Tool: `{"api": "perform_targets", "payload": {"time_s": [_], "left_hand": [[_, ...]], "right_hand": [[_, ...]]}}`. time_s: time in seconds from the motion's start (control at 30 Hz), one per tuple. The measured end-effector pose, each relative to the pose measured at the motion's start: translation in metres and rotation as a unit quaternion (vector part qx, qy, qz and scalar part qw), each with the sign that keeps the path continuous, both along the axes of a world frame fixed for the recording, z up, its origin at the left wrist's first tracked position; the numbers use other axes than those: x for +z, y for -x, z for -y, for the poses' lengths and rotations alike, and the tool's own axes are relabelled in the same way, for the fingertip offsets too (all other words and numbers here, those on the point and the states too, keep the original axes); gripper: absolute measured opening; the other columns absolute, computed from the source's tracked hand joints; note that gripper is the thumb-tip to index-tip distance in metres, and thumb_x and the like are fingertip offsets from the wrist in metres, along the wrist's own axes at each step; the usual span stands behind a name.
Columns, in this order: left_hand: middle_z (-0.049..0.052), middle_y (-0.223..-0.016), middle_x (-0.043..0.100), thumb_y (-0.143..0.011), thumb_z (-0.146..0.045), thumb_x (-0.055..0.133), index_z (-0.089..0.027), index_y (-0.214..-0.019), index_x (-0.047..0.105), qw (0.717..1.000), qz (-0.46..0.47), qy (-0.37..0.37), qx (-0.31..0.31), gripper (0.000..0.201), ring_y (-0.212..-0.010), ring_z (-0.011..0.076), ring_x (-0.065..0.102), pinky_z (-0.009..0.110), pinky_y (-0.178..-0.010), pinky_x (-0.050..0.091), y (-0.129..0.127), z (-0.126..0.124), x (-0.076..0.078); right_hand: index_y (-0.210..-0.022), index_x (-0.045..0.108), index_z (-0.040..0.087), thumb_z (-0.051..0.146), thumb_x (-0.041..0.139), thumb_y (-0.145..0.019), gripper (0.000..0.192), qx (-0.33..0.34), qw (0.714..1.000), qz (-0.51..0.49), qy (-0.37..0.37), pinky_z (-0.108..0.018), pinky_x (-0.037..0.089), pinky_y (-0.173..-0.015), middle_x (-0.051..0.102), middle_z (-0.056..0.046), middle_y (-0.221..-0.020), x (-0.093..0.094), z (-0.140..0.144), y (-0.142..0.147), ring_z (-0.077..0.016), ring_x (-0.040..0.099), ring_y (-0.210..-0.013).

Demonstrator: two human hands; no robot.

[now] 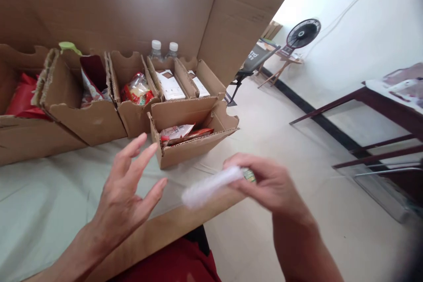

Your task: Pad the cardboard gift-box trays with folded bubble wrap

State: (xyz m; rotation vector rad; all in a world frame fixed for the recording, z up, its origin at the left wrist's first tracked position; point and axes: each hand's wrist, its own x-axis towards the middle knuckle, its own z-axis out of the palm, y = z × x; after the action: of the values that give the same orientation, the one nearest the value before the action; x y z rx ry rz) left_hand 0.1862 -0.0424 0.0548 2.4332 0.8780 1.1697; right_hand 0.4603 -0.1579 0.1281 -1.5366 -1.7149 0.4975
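Observation:
My right hand (pixel 269 185) pinches a small white packet (pixel 211 187), blurred by motion, with a green bit showing at the fingers. It hangs above the table's front edge. My left hand (pixel 127 198) is spread with fingers apart, holds nothing, and sits just left of the packet. Directly beyond both hands stands a low cardboard box (pixel 194 143) holding flat snack packets (pixel 180 133).
A row of cardboard boxes (pixel 99 123) behind holds red bags, wrapped snacks (pixel 137 90) and white cartons (pixel 170 86). Two water bottles (pixel 163 50) stand against a tall cardboard sheet. The table has a pale cloth (pixel 39 198). A fan (pixel 302 33) and a dark table frame (pixel 363 97) stand on the right.

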Motion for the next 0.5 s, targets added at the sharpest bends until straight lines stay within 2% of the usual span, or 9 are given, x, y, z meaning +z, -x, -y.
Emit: {"api": "perform_targets", "payload": {"time_s": [0.03,0.1,0.17,0.23,0.33,0.4,0.5], "left_hand": [[0.016,-0.16,0.044,-0.093,-0.027,0.067,-0.026,-0.146,0.052,1.0,-0.003,-0.013,-0.007,0.054,-0.141,0.0352,0.052,0.054,-0.109,0.054,-0.011,-0.007,0.002],[0.017,-0.162,0.041,-0.093,-0.018,0.065,-0.023,-0.129,0.064,0.999,-0.006,-0.025,-0.022,0.036,-0.142,0.0353,0.051,0.054,-0.11,0.053,-0.029,-0.016,0.0],[0.016,-0.16,0.044,-0.093,-0.011,0.063,-0.021,-0.113,0.07,0.999,0.0,-0.028,-0.029,0.024,-0.14,0.034,0.053,0.053,-0.107,0.054,-0.039,-0.018,-0.006],[0.016,-0.158,0.047,-0.091,-0.008,0.063,-0.021,-0.108,0.071,0.999,0.012,-0.028,-0.025,0.023,-0.136,0.0329,0.056,0.051,-0.105,0.055,-0.043,-0.018,-0.012],[0.015,-0.158,0.048,-0.09,-0.005,0.066,-0.021,-0.108,0.071,0.999,0.019,-0.029,-0.015,0.025,-0.136,0.0317,0.058,0.05,-0.106,0.055,-0.043,-0.016,-0.015],[0.014,-0.158,0.049,-0.089,-0.004,0.066,-0.021,-0.108,0.071,0.999,0.019,-0.029,-0.014,0.026,-0.137,0.0309,0.057,0.048,-0.107,0.054,-0.043,-0.015,-0.014],[0.013,-0.158,0.048,-0.089,-0.002,0.065,-0.021,-0.108,0.071,0.999,0.022,-0.028,-0.017,0.028,-0.139,0.0302,0.055,0.047,-0.11,0.052,-0.043,-0.015,-0.014]], "right_hand": [[-0.101,0.072,0.026,0.033,0.073,-0.093,0.012,-0.063,0.996,0.024,-0.055,-0.029,0.053,-0.067,0.074,-0.002,-0.088,0.012,-0.006,-0.012,-0.0173,0.067,-0.075],[-0.099,0.071,0.025,0.029,0.074,-0.09,0.011,-0.16,0.971,0.105,-0.143,-0.029,0.051,-0.068,0.073,-0.001,-0.087,0.029,-0.025,-0.032,-0.0165,0.065,-0.074],[-0.095,0.07,0.024,0.024,0.071,-0.088,0.007,-0.186,0.946,0.219,-0.148,-0.028,0.047,-0.067,0.072,0.0,-0.085,0.037,-0.054,-0.046,-0.0154,0.062,-0.071],[-0.092,0.07,0.021,0.02,0.067,-0.087,0.006,-0.149,0.925,0.344,-0.061,-0.028,0.043,-0.066,0.074,-0.002,-0.084,0.035,-0.088,-0.053,-0.0166,0.062,-0.072],[-0.094,0.072,0.017,0.017,0.061,-0.088,0.013,-0.073,0.86,0.494,0.099,-0.03,0.037,-0.063,0.077,-0.009,-0.089,0.021,-0.136,-0.052,-0.0216,0.066,-0.077],[-0.099,0.074,0.015,0.016,0.057,-0.091,0.018,-0.017,0.827,0.54,0.158,-0.03,0.034,-0.061,0.078,-0.012,-0.092,0.008,-0.16,-0.049,-0.0239,0.068,-0.08],[-0.1,0.076,0.013,0.017,0.058,-0.095,0.019,0.069,0.81,0.548,0.197,-0.031,0.034,-0.062,0.079,-0.014,-0.095,-0.008,-0.181,-0.045,-0.0246,0.071,-0.083]]}}
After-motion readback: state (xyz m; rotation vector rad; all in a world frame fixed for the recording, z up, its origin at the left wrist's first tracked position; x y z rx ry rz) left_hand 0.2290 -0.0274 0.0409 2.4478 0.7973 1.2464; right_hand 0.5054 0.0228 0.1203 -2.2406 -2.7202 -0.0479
